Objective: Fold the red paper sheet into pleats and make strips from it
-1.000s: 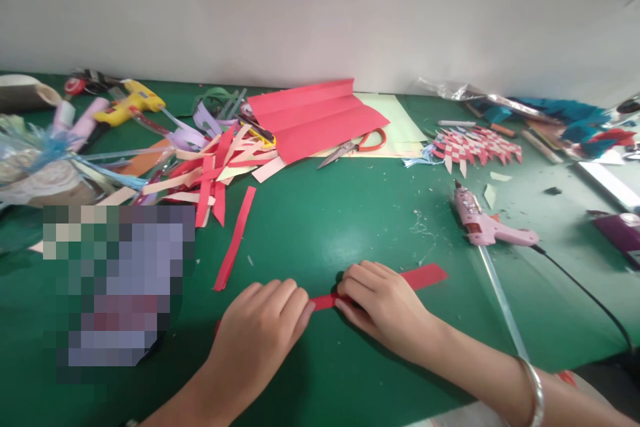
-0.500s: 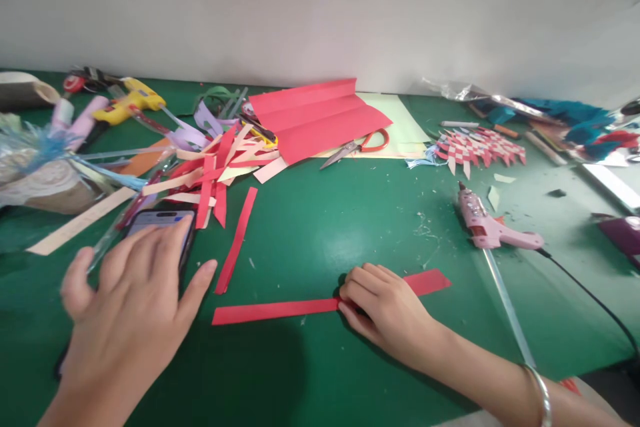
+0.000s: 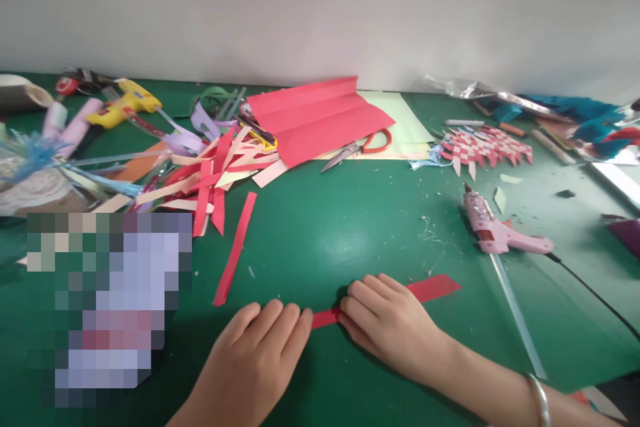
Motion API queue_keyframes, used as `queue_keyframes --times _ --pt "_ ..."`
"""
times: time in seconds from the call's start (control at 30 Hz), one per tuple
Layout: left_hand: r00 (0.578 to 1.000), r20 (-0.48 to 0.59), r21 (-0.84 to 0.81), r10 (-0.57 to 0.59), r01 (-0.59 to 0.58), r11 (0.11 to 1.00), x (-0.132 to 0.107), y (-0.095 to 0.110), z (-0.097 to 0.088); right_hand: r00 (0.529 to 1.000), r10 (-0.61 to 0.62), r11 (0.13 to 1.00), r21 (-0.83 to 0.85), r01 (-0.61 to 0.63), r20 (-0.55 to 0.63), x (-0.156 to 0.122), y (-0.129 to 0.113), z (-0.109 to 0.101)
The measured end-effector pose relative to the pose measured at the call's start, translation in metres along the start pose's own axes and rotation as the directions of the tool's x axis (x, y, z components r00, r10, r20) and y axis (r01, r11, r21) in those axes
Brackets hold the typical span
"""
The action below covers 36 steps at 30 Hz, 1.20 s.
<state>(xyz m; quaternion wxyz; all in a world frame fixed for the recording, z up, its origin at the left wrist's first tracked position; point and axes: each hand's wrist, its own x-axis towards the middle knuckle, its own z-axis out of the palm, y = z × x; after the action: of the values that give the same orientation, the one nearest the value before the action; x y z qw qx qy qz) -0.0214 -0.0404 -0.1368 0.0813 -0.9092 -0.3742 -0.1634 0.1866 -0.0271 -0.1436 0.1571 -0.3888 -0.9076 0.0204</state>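
A long red paper strip (image 3: 434,287) lies across the green table in front of me. My left hand (image 3: 263,347) is closed over its left part, fingers curled down and covering that end. Just to the right, my right hand (image 3: 385,320) pinches the same strip, and a short length of red shows between the two hands. The strip's pointed right end sticks out beyond my right hand. A shorter red strip (image 3: 236,250) rests by itself above my left hand. The fingertips of both hands are mostly hidden.
A phone, blurred by pixels (image 3: 135,300), lies at left. Behind are a heap of paper strips (image 3: 203,180), a folded red sheet (image 3: 320,117), scissors (image 3: 357,149) and a yellow glue gun (image 3: 125,105). At right are a pink glue gun (image 3: 500,230) with its cord and a woven paper piece (image 3: 485,147).
My left hand has left the phone, moved right and closed on the strip's left part. My right hand keeps its hold. The view has shifted slightly.
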Motion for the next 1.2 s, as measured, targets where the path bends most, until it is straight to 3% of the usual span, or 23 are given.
queue_keyframes --times 0.43,0.9,1.2 --pt "0.998 -0.027 -0.039 0.049 -0.05 0.998 0.0 0.002 0.007 1.0 -0.011 0.999 0.051 0.01 0.018 0.0 -0.008 0.003" --pt "0.998 -0.06 -0.026 -0.034 0.033 0.999 -0.002 -0.005 0.006 0.998 0.036 0.999 0.031 -0.035 -0.048 0.009 -0.005 0.005" --pt "0.995 0.047 -0.107 -0.085 0.089 0.99 -0.013 -0.018 0.002 0.999 0.041 0.996 0.083 -0.039 -0.013 -0.003 0.006 0.0"
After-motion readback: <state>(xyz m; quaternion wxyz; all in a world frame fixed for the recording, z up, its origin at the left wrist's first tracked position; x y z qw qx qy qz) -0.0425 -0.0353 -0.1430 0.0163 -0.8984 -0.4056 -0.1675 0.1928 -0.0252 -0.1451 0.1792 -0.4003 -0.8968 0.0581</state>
